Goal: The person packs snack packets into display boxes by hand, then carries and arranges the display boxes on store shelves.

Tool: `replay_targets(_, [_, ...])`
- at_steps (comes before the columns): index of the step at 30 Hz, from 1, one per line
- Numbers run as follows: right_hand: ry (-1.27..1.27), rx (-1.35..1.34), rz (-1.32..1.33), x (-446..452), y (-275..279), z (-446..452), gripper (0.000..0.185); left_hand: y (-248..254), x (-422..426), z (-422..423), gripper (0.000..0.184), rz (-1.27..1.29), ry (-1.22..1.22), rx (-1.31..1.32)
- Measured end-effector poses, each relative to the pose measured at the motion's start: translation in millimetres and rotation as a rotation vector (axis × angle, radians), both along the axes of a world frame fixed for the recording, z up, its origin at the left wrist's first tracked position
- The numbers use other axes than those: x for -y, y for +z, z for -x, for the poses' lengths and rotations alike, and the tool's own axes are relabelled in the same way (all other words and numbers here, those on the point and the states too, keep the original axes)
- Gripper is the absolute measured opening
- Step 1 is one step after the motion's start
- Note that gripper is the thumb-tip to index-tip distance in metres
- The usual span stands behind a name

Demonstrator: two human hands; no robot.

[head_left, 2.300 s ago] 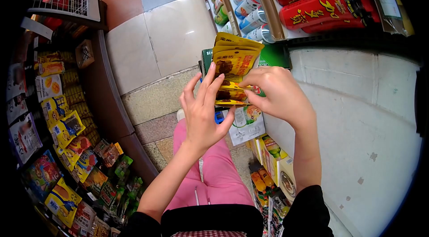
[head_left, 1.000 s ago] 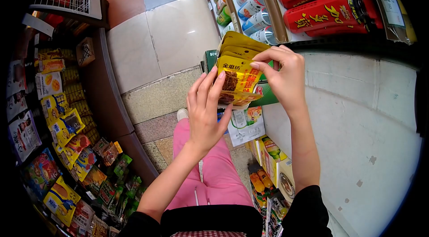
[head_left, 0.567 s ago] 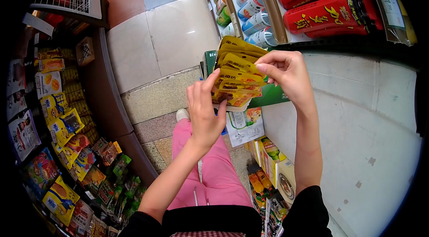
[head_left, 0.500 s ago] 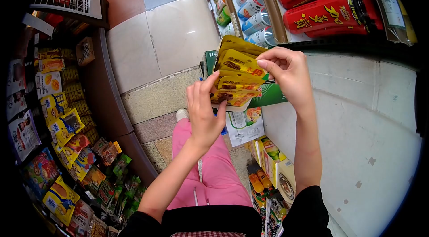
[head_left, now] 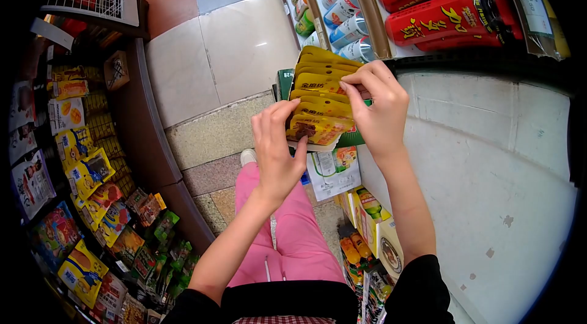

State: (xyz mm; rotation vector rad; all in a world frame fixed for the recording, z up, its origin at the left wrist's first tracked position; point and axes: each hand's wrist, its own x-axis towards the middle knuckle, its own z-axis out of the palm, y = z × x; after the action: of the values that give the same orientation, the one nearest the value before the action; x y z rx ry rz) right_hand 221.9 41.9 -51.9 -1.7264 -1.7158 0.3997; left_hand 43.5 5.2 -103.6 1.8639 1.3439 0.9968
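Several yellow snack packets point(head_left: 321, 122) stand one behind another in an open box, with their top edges fanned. My left hand point(head_left: 278, 147) grips the near left side of the box and packets, fingers at the left edge and thumb at the front. Thumb and forefinger of my right hand point(head_left: 379, 104) pinch the upper right edge of one packet in the middle of the row. The lower part of the box is mostly hidden by the packets and my left hand.
Shelves of cans point(head_left: 350, 29) and red bottles point(head_left: 431, 21) are at the upper right. A white surface point(head_left: 489, 159) lies at the right. Hanging snack bags point(head_left: 90, 168) line the left. Below the packets are a white printed carton point(head_left: 333, 171) and yellow boxes point(head_left: 370, 211).
My right hand has moved slightly left and up along the row, still pinching at a packet edge. The packets lean differently, and the box has shifted slightly left.
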Motion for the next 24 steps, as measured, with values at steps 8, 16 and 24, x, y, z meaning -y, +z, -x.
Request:
replay_targets(8, [0.076, -0.102, 0.071, 6.0, 13.9, 4.6, 0.009, -0.8, 0.2, -0.8, 0.075, 0.052, 0.005, 0.014])
replay_targets(16, [0.213, 0.181, 0.181, 1.4, 15.8, -6.5, 0.008, -1.2, 2.9, -1.3, 0.065, 0.057, 0.003, 0.019])
replay_targets(24, [0.091, 0.161, -0.068, -7.7, 17.2, -7.2, 0.009, -2.4, 1.7, -1.7, 0.062, 0.035, -0.007, 0.055])
